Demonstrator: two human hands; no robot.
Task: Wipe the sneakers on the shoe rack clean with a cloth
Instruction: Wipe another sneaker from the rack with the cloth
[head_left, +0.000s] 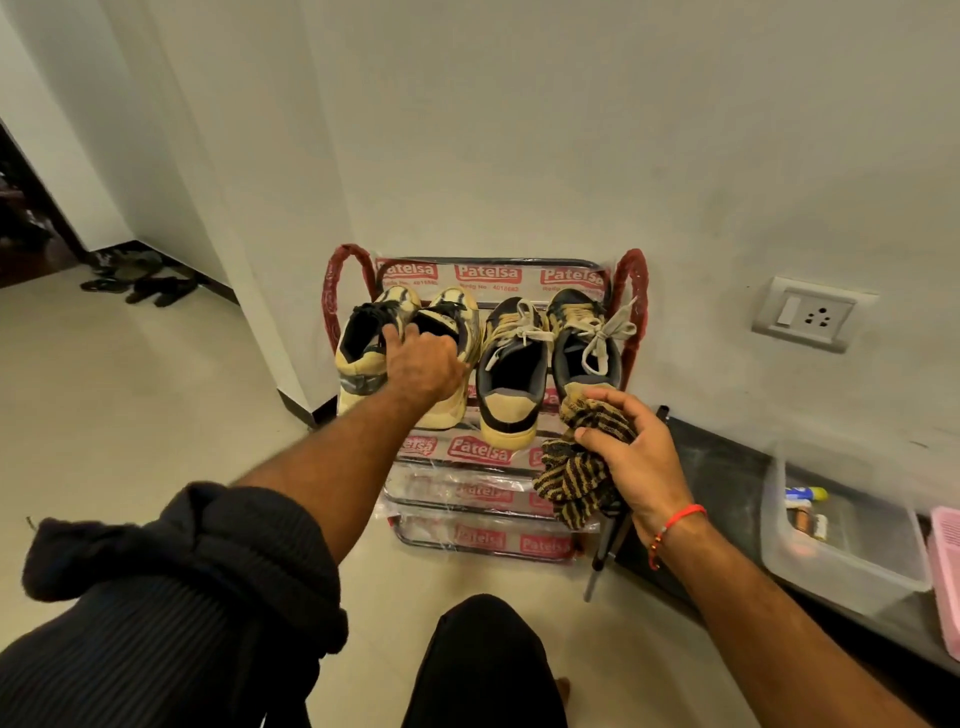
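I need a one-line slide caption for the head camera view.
Left hand reaches the cream sneakers on the red shoe rack; right hand holds a striped cloth.

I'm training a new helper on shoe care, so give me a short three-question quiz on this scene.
1. True or false: the right hand grips the striped cloth.
2. How many sneakers stand on the top shelf of the shoe rack? A) two B) four C) six
3. Fill in: the left hand rests on the cream pair, which is the pair farther from the wall ______.

Key: 1 true; 2 B; 3 socket.
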